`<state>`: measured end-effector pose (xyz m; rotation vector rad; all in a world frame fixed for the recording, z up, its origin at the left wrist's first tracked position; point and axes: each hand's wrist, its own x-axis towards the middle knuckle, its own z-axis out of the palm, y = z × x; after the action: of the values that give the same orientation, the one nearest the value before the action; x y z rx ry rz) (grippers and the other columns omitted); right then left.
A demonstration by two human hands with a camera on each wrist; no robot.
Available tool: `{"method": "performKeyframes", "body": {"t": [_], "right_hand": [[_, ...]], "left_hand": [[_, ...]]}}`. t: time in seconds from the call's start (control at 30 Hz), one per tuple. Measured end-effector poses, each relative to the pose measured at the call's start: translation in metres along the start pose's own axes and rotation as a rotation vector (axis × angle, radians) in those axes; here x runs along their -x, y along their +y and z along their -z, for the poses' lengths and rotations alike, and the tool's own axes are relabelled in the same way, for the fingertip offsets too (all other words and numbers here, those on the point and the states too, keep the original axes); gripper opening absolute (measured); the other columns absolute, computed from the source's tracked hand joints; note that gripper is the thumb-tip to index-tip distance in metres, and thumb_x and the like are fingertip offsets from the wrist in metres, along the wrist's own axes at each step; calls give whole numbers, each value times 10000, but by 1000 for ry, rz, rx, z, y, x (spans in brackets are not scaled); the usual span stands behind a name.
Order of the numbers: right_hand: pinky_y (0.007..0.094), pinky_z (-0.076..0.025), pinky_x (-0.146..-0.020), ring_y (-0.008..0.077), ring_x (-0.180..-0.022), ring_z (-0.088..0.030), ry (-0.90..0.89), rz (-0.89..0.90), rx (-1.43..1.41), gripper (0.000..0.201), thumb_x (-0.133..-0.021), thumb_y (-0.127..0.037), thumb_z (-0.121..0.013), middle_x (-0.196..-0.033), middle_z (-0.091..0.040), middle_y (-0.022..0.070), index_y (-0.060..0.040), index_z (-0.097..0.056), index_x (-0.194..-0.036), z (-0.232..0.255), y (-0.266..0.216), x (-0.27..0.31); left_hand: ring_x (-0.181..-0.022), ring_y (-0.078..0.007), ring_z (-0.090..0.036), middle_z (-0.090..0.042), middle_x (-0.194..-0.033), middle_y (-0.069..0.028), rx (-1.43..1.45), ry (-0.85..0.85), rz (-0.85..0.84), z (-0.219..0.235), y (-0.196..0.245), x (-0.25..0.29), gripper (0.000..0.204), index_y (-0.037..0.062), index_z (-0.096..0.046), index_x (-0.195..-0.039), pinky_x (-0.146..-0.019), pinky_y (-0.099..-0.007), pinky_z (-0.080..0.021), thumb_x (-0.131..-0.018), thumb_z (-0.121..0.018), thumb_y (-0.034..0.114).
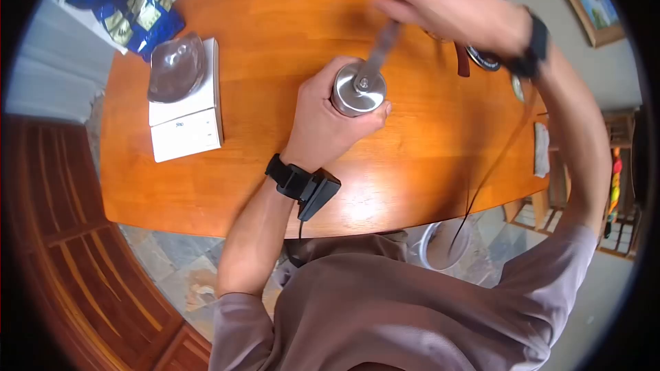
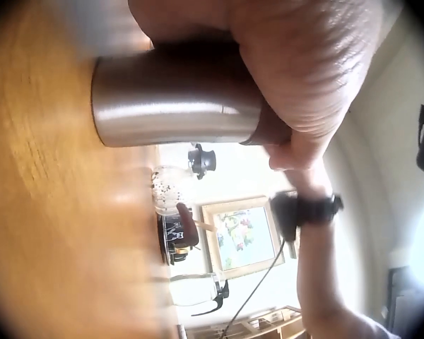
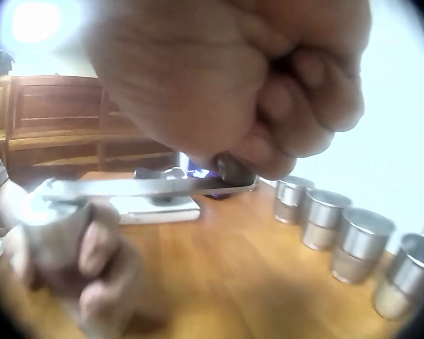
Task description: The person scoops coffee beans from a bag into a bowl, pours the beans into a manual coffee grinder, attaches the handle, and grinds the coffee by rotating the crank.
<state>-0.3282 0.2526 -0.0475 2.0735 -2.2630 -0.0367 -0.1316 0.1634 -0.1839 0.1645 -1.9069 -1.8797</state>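
Observation:
A cylindrical metal hand coffee grinder (image 1: 359, 101) stands upright on the wooden table, its steel body clear in the left wrist view (image 2: 169, 106). My left hand (image 1: 324, 115) grips it from the near left, fingers and thumb wrapped around its upper part. From the centre of its lid the flat crank arm (image 1: 382, 48) reaches out to the far right. My right hand (image 1: 450, 1), blurred in the head view, holds the crank's end. In the right wrist view its curled fingers close around the dark knob (image 3: 233, 169), mostly hidden under the palm.
To the left, a white scale (image 1: 184, 139) carries a dark translucent dish (image 1: 177, 69). Behind it stands a blue and white bag (image 1: 137, 14). Several metal cups (image 3: 360, 244) line the far edge. A cable (image 1: 485, 172) hangs from my right wrist across the table's right side.

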Motion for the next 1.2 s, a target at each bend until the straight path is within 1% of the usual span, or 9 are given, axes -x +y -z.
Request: {"method": "performKeyframes", "body": {"t": [0.13, 0.33, 0.47, 0.53, 0.6, 0.63, 0.77, 0.97, 1.2], "right_hand": [[387, -408, -405, 241, -451, -525, -17, 116, 47, 215, -971, -257, -661, -604, -519, 56, -100, -566, -859, 3, -47, 102], [287, -272, -411, 125, -473, -407, 45, 487, -139, 177, -662, -186, -658, -538, -330, -46, -165, -482, -663, -1, -141, 67], [376, -487, -555, 247, -637, -650, 823, 680, 9, 173, -789, -187, -668, -588, -557, 51, -56, -567, -739, -29, -125, -27], [390, -516, -605, 299, -674, -666, 494, 556, 14, 220, -879, -224, -675, -625, -601, 77, -38, -573, -820, -58, -82, -76], [409, -510, -568, 303, -599, -618, 780, 834, -119, 259, -983, -203, -590, -645, -578, 173, 18, -595, -847, -10, -44, -65], [421, -522, -601, 323, -620, -623, -11, 221, -109, 267, -974, -196, -597, -662, -590, 187, 33, -612, -837, 25, -43, -49], [451, -489, -595, 378, -665, -627, -147, -251, -211, 317, -1021, -320, -608, -652, -608, 139, -36, -556, -890, 10, -26, 28], [385, -424, -429, 241, -516, -554, -40, 87, -246, 226, -913, -209, -702, -638, -503, 78, -43, -563, -848, 9, -89, 111], [424, -456, -497, 302, -575, -595, -190, 489, -388, 149, -913, -145, -664, -702, -565, 114, -38, -569, -871, 18, -128, 26]], "left_hand": [[-845, -96, -644, -677, -904, -10, -24, 16, -119, 5, -12, -9, 367, 36, -645, -1075, -766, -265, -530, -775, -851, 83], [-770, -161, -649, -693, -875, -48, -67, 20, -147, -7, -4, -3, 331, 44, -645, -1027, -747, -290, -543, -767, -846, 87], [-793, -158, -678, -713, -889, -38, -24, -111, -24, 0, -22, 8, 241, 29, -659, -1023, -745, -302, -562, -837, -797, 94], [-801, -152, -690, -724, -889, -45, -125, -84, -64, 0, -17, 8, 264, 27, -663, -1023, -750, -303, -563, -814, -807, 99], [-800, -149, -691, -723, -883, -49, -201, -7, -128, -1, -4, 3, 305, 26, -661, -1023, -753, -301, -558, -782, -830, 106], [-822, -132, -676, -703, -885, -38, -157, -17, -81, 0, -3, 2, 346, 36, -659, -1039, -771, -288, -544, -759, -851, 104], [-848, -107, -653, -674, -905, -17, -41, 7, -89, 6, -7, -2, 392, 40, -632, -1076, -786, -275, -529, -757, -853, 99], [-865, -93, -633, -673, -931, -19, -24, -10, -145, 7, -12, -5, 391, 38, -632, -1081, -781, -270, -528, -768, -857, 103], [-760, -102, -643, -697, -864, -16, 152, 5, -60, 5, -12, -3, 329, 20, -637, -1041, -738, -243, -533, -782, -838, 49]]}}
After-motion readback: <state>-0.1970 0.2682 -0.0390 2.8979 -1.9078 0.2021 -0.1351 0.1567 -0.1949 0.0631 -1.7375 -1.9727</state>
